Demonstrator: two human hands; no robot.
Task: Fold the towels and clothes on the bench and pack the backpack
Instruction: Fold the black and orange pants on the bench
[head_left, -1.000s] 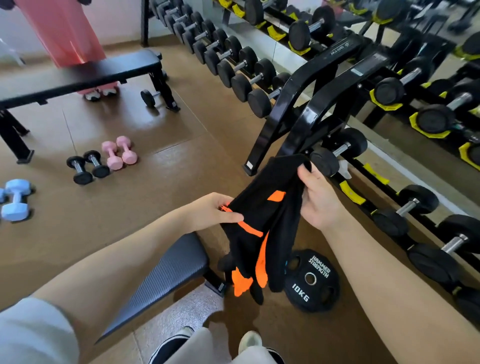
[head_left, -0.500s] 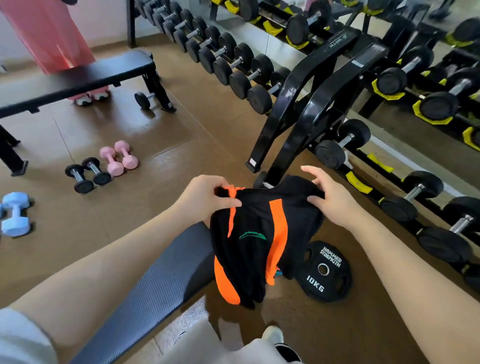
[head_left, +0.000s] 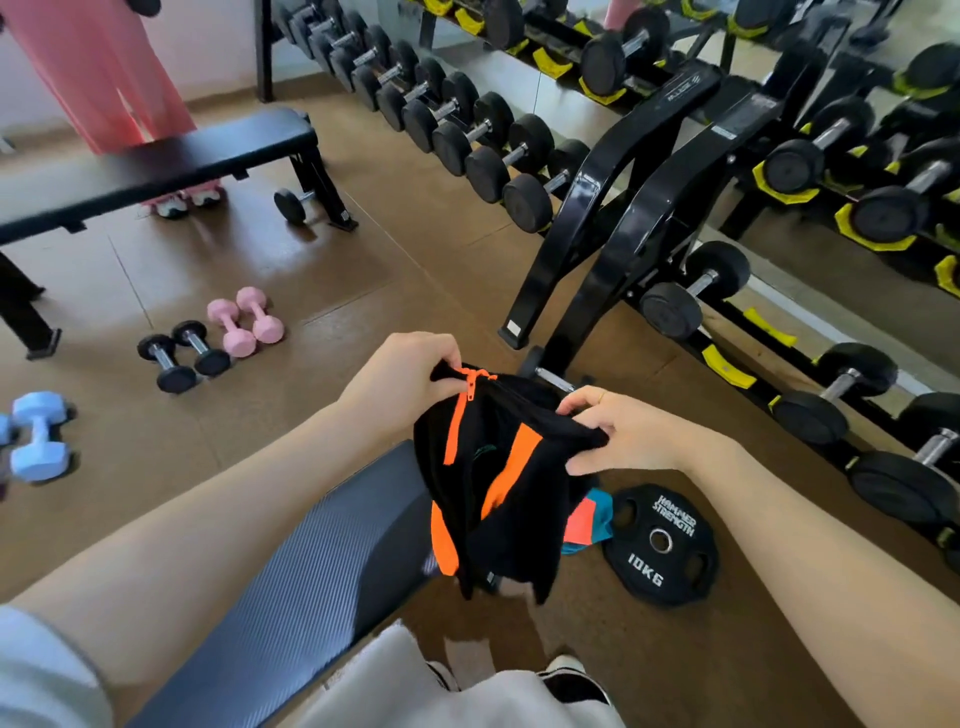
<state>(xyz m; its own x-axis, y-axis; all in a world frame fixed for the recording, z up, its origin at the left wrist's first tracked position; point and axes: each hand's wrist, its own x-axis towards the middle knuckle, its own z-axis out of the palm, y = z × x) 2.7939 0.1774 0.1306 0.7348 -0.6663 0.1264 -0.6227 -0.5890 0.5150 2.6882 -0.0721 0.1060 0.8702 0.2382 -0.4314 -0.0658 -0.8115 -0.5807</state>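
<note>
Okay, head view only. Left hand (head_left: 400, 379) pinches the top edge of the black-and-orange garment (head_left: 498, 478) near its orange zipper, fingers curled over the fabric. Right hand (head_left: 618, 434) pinches the opposite top corner, thumb and fingers closed on the cloth. The garment hangs between both hands, just above the near end of the grey padded bench (head_left: 311, 566), lower part dangling toward the floor.

Change: a second ago it was bunched and hanging long, mostly from the raised right hand; now both hands sit lower and further apart along the top edge, so the piece is spread wider and the zipper side faces up. Reads as straightening before a fold, so folding of this item looks barely begun.

A teal-and-coral item (head_left: 589, 522) peeks out below the garment beside the 10 kg weight plate (head_left: 660, 545); cannot tell what it is. No backpack identifiable. Pink dumbbells (head_left: 247, 327) and a second black bench (head_left: 156, 166) sit well apart.
</note>
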